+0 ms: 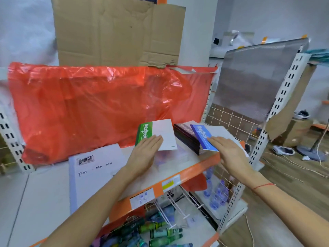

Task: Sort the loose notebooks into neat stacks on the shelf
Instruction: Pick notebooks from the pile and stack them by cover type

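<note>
A green-and-white notebook [161, 133] is tilted up over a blurred stack of pale notebooks [170, 155] on the white shelf [44, 189]. My left hand [145, 152] lies on its lower edge with straight fingers; whether the thumb grips underneath is hidden. To the right, a blue notebook [203, 137] rests tilted on a stack of dark notebooks [186, 138]. My right hand [229, 150] lies flat on the blue notebook's right part, fingers straight. A large white notebook with black lettering [96, 170] lies flat at the left.
An orange plastic sheet [89, 107] covers the shelf's back, with brown cardboard [115, 31] behind it. The shelf's orange front edge [178, 180] carries price labels. Below are bottles [160, 232] and wire racks. A slotted white upright [277, 107] and wire grid stand at the right.
</note>
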A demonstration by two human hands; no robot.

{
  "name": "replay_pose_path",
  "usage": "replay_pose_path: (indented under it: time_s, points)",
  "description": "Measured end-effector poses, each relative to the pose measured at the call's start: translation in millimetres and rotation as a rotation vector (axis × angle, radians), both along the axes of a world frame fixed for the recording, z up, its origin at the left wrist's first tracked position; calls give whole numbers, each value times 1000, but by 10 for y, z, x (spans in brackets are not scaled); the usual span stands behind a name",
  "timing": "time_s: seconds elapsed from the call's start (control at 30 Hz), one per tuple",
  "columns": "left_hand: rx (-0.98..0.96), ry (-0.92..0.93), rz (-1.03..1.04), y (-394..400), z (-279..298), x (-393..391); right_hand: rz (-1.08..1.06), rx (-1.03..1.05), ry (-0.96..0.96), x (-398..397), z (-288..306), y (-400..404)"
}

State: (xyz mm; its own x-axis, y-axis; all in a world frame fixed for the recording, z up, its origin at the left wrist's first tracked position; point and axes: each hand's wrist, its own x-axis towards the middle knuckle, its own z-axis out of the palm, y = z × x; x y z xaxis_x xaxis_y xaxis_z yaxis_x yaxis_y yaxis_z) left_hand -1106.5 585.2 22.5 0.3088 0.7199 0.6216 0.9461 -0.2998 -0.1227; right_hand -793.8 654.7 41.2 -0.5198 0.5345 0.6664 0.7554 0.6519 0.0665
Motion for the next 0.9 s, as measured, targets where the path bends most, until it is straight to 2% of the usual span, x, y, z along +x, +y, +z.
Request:
replay_pose_path:
  time_s: [0.3, 0.57, 0.77, 0.9]
  points:
    - [77, -40, 99, 240, -181, 52, 81, -11, -29, -38, -111, 827]
    - [116, -20, 306, 445, -200, 397, 330, -9, -66, -2, -67, 1672]
    - [60, -52, 502, 655, -182, 910, 497, -154, -122, 50, -216, 2108]
    - [19, -90, 621, 688, -252, 1118, 589, -433, -232, 142, -361, 2290]
